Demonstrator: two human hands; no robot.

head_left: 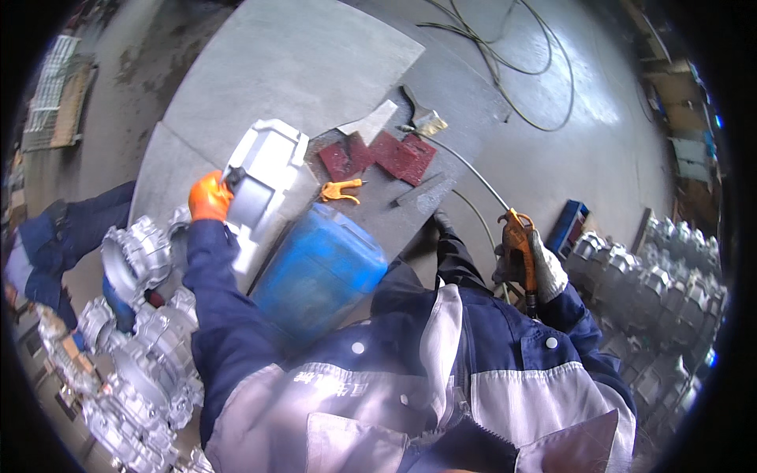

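My left hand [210,197], in an orange glove, is closed on the edge of a silver cast-metal housing [272,154], which stands tilted on the grey table [260,71]. In my right hand [547,270], which wears a whitish glove, is an orange air blow gun [517,236]. Its long thin nozzle reaches up and left over the table, the tip near a brush [430,124]. A second, smaller orange blow gun [341,190] lies beside the housing. Dark red abrasive pads [404,158] and a pale flat scraper-like piece [371,123] lie farther back.
A blue plastic jerrycan [315,260] stands between me and the table. Silver castings [158,355] are piled at left, with more castings [631,276] stacked at right. A hose [569,87] coils on the floor. Another person's dark blue sleeve [87,225] shows at far left.
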